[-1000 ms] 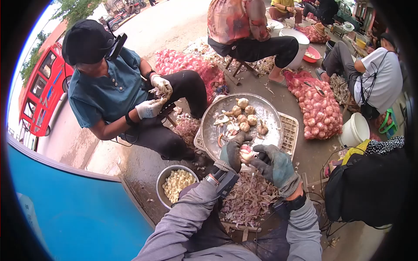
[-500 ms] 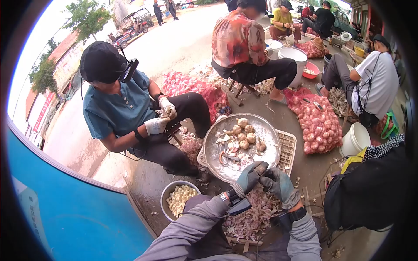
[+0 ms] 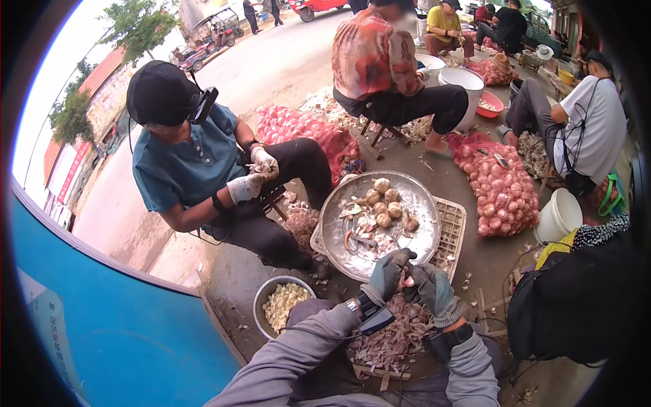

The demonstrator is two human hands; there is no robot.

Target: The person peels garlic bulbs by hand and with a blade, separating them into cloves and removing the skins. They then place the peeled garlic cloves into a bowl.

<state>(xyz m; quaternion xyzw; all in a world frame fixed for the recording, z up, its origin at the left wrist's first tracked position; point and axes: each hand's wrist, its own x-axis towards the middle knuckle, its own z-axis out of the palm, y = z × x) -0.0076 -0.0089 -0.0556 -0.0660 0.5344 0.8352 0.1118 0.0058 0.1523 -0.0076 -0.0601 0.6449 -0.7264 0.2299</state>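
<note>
My left hand [image 3: 388, 275] and my right hand [image 3: 432, 290], both in grey-green gloves, meet above a heap of garlic skins [image 3: 393, 336]. Between their fingers shows a small pinkish-white piece of garlic [image 3: 407, 281], partly hidden by the gloves. Just beyond them a round metal tray [image 3: 422, 244] holds several garlic bulbs [image 3: 383, 208], loose cloves, skins and a tool with a curved reddish handle [image 3: 348, 241]. To the left of my knee, peeled cloves [image 3: 283, 304] fill much of a grey bowl [image 3: 258, 306].
The tray rests on a plastic crate [image 3: 450, 234]. A person in a blue shirt [image 3: 190, 163] sits at left, gloved hands together. Net sacks of garlic [image 3: 498, 186], a white bucket [image 3: 560, 214], a black bag [image 3: 569, 305] and other seated people surround the spot. A blue panel [image 3: 122, 305] stands lower left.
My hands have shifted their grip, and a pinkish-white piece now shows between them. The view has moved slightly. A red vehicle has come into view at the top.
</note>
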